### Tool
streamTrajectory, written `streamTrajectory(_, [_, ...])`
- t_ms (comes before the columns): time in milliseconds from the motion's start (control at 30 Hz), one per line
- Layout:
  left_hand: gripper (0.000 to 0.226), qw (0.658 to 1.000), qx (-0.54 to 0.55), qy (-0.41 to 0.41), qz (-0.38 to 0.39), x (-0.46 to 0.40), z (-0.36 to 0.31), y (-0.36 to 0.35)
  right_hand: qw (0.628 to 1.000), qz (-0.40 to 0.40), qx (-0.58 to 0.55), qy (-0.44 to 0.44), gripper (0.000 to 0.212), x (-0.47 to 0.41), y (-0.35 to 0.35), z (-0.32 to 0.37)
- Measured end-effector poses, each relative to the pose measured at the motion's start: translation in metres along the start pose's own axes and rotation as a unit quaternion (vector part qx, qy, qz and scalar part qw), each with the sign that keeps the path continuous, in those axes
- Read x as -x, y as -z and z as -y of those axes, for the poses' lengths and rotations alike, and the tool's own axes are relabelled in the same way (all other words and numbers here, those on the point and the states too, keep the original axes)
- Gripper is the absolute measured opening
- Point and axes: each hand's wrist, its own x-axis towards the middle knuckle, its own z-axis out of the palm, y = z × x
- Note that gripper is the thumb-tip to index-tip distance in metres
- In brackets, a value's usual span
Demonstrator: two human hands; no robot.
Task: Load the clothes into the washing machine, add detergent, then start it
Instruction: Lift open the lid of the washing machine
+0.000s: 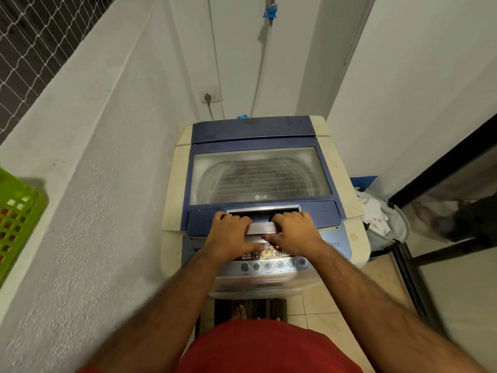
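Two hands sit at the front edge of the washing machine (265, 189), a top-loader that stands on the tiled floor (330, 300) in a narrow corner between white walls. Its blue lid (258, 149) is down, and the drum shows dimly through the lid's clear window. The left hand (231, 235) has its fingers curled over the near rim of the lid, at the left end of the silver handle recess (262, 210), thumb stretched toward the control panel (271, 258). The right hand (293, 232) grips the same rim at the right end, fingers hooked into the recess. Below the hands, red lights glow on the panel, and a row of round buttons runs along its front edge.

Beside the machine on the right, a laundry bag (387, 222) holds white clothes (373, 211). A wall socket (210, 96) with a plug in it is on the wall behind the machine, and a pipe with a blue tap (270, 12) runs down above it. A green plastic basket (16, 224) rests on the ledge at far left. The person wears red shorts (263, 348), and a bare foot stands on a striped mat (250, 308) in front of the machine.
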Motion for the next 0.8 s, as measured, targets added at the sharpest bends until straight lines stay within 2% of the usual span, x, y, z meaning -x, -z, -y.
streamTrajectory(133, [0.036, 0.995, 0.069, -0.02, -0.069, -0.005, 0.008, 0.029, 0.999, -0.04, -0.029, 0.013, 0.031, 0.001, 0.036, 0.001])
streamTrajectory(233, [0.031, 0.992, 0.087, -0.037, -0.083, -0.012, 0.014, 0.057, 0.994, -0.085, -0.071, 0.022, 0.028, 0.0, 0.066, 0.001])
streamTrajectory(400, [0.036, 0.984, 0.107, -0.05, -0.136, -0.021, 0.017, 0.104, 0.964, -0.25, -0.09, -0.003, 0.036, -0.002, 0.093, -0.001])
streamTrajectory(500, [0.042, 0.97, 0.1, -0.042, -0.217, -0.026, 0.017, 0.127, 0.94, -0.32, -0.116, -0.025, 0.038, -0.009, 0.106, 0.004])
streamTrajectory(667, [0.045, 0.926, 0.079, 0.049, -0.366, -0.027, 0.013, 0.139, 0.901, -0.413, -0.126, -0.044, 0.039, -0.03, 0.134, 0.016])
streamTrajectory(733, [0.055, 0.918, 0.049, 0.071, -0.387, -0.028, 0.015, 0.136, 0.888, -0.437, -0.132, -0.056, 0.04, -0.043, 0.145, 0.019])
streamTrajectory(800, [0.073, 0.924, 0.014, 0.073, -0.375, -0.032, 0.021, 0.133, 0.878, -0.453, -0.132, -0.073, 0.04, -0.057, 0.154, 0.022])
